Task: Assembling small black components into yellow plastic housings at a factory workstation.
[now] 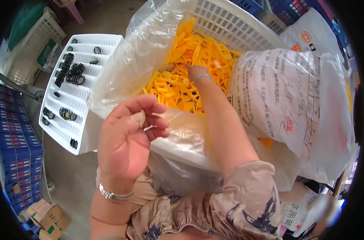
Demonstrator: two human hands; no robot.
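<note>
My left hand (130,140) is raised in front of the crate, palm up, with its fingers curled in. A small cream-coloured piece (138,119) shows at the thumb, and a thin pale strip lies by the fingers; I cannot make out what they are. My right hand (197,72) reaches into a heap of flat yellow plastic parts (176,90) with cut-out openings. Its fingertips are hidden among those parts. Clear plastic film (118,82) lines the white lattice crate (226,26) around the heap.
To the left stands a white ribbed tray (82,56) with small black ring-shaped parts (72,74) in its rows. A large white printed sack (278,96) leans at the right. Blue crates (16,148) are stacked far left, above a cardboard box (48,219).
</note>
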